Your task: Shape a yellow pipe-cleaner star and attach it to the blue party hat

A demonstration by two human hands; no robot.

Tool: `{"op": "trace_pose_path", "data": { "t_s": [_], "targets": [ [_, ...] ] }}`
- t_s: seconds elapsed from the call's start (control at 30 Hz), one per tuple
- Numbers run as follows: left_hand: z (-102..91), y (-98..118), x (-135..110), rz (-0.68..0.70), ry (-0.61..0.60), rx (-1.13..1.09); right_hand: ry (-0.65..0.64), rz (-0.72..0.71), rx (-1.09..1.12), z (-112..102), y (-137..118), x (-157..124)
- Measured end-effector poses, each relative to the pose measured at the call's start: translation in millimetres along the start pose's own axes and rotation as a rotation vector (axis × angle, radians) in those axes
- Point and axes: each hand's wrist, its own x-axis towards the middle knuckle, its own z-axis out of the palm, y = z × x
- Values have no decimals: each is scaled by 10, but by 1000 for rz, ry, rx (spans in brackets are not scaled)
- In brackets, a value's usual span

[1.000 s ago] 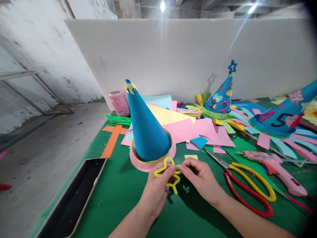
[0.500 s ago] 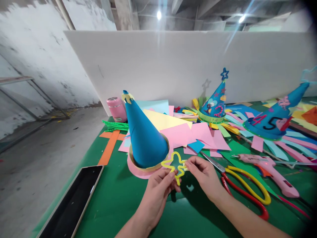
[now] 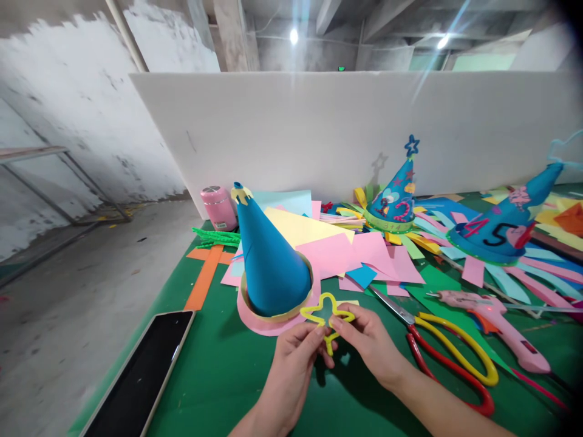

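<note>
A yellow pipe cleaner star (image 3: 326,297) with a short stem is held up between my two hands over the green table. My left hand (image 3: 298,358) pinches it low, near the stem. My right hand (image 3: 371,340) grips its right side, thumb pressed close to the left fingertips. Just behind and to the left stands a blue paper cone hat (image 3: 273,261) with a pink brim (image 3: 262,328) and a yellow fringed collar near its tip. Part of the star's lower right is covered by my fingers.
Scissors (image 3: 449,340) and a pink glue gun (image 3: 498,315) lie to the right. A phone (image 3: 141,370) is at left. Paper sheets (image 3: 325,252), green pipe cleaners (image 3: 214,237), a pink container (image 3: 219,208) and two decorated hats (image 3: 392,200) sit toward the white board (image 3: 282,127).
My right hand has moved in toward my left, its thumb now over the star's lower right. The star looks more evenly opened out. The whole view has shifted slightly.
</note>
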Motion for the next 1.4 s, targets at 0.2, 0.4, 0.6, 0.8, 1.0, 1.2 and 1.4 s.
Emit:
{"op": "trace_pose_path", "data": {
  "t_s": [0.2,0.4,0.6,0.8,1.0,1.2,1.4],
  "targets": [
    [-10,-41,13,45,38,104,35,61,21,11,-39,8],
    [16,-25,-2,64,14,253,64,110,-46,29,-28,18],
    [-3,-32,0,48,5,262,42,84,-78,22,-38,22],
    [-7,-21,7,-22,8,146,129,-68,-251,-61,-83,43],
    [-25,91,10,-16,52,62,71,-78,-378,-74,-131,39],
    [-50,95,20,-69,39,47,77,-71,-399,-8,-119,33],
    [-33,101,8,-52,28,90,161,-58,-374,78,-76,39]
  ]
}}
